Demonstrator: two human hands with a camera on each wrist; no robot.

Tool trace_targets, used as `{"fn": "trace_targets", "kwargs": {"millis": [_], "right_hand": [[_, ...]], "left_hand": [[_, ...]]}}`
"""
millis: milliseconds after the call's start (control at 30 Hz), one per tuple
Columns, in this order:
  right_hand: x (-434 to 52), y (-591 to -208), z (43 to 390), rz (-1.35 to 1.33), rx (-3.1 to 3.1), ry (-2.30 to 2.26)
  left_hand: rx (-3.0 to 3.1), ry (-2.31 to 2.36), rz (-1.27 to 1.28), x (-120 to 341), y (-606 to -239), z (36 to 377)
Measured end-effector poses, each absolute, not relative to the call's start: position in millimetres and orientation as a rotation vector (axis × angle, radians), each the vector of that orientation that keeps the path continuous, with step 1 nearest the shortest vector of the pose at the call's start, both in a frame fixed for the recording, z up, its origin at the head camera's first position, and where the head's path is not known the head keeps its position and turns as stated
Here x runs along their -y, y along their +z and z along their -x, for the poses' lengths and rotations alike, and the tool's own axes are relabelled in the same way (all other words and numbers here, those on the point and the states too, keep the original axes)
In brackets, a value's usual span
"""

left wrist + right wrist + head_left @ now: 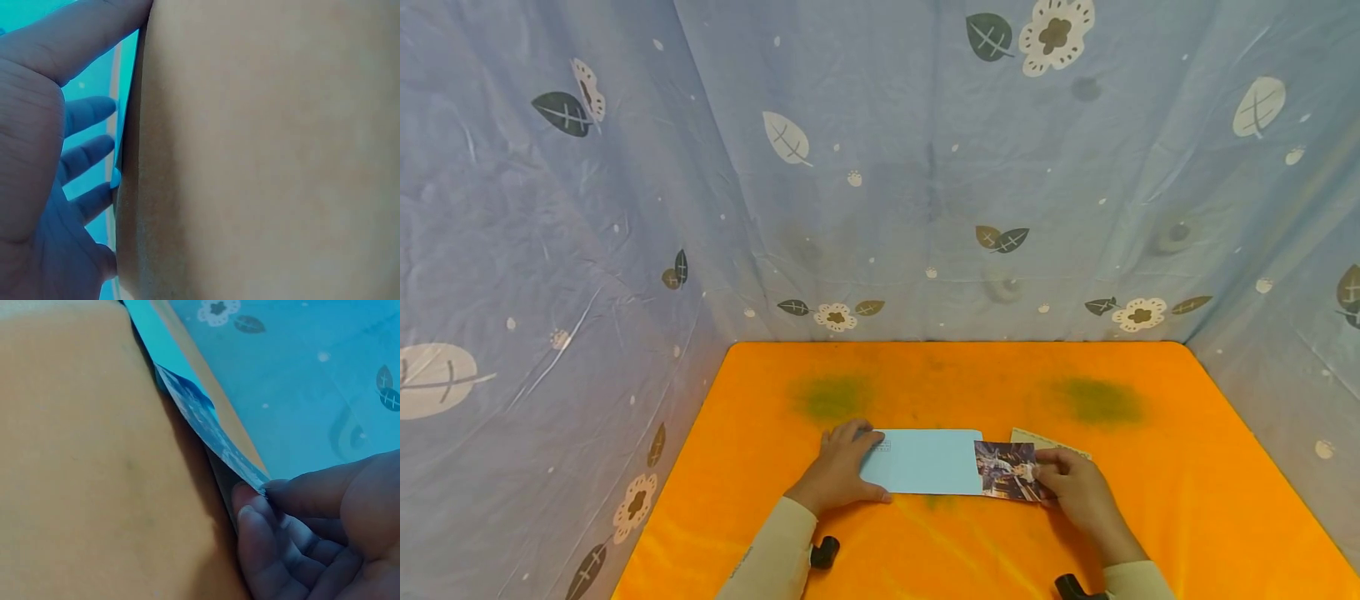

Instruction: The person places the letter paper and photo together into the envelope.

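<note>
- Two sleeves [775, 550] come in at the bottom edge, one for each arm, with a small black strap thing [825, 552] by each wrist.
- Left hand [842, 473] lies flat on the left end of the envelope [925, 461], fingers straight — it looks like it is pressing so the envelope will not slide.
- Right hand [1075, 487] pinches one photo [1009, 471] at its right edge, thumb on top and fingers under.
- Photo's left edge touches the right end of the envelope — I think that end is the open one.
- One more card [1037, 439], pale yellow, peeks out from behind the photo, flat on the table.
- So: one blue envelope, one photo, one card, two hands.
- All of it sits near the front middle of the orange table [1187, 500], which has two dark green smudges [831, 398] farther back.
- Behind and at both sides hangs a blue cloth [925, 167] with leaves and flowers.
</note>
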State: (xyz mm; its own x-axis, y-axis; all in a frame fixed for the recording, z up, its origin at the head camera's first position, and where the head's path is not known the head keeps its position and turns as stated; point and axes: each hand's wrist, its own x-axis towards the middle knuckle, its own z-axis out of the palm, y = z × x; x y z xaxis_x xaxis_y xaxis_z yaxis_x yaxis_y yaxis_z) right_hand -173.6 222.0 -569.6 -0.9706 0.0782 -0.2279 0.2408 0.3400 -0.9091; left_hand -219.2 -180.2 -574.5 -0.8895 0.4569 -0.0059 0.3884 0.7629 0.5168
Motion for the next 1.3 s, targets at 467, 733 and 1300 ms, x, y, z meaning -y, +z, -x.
{"fn": "trace_targets", "kwargs": {"millis": [467,733,1300], "right_hand": [[-215.1,-566.7,172.5,-0.287,-2.484,-1.66],[-213.6,-566.8,172.3,-0.253,-2.477,-1.664],[-205.9,-565.0,173.6,-0.217,-2.51,-1.628]], "left_hand": [[-2.812,0.783,-0.677,181.0,-575.9,220.0],[-2.809,0.797,-0.67,180.4,-573.5,219.2],[-2.805,0.783,-0.667,180.2,-575.0,220.0]]}}
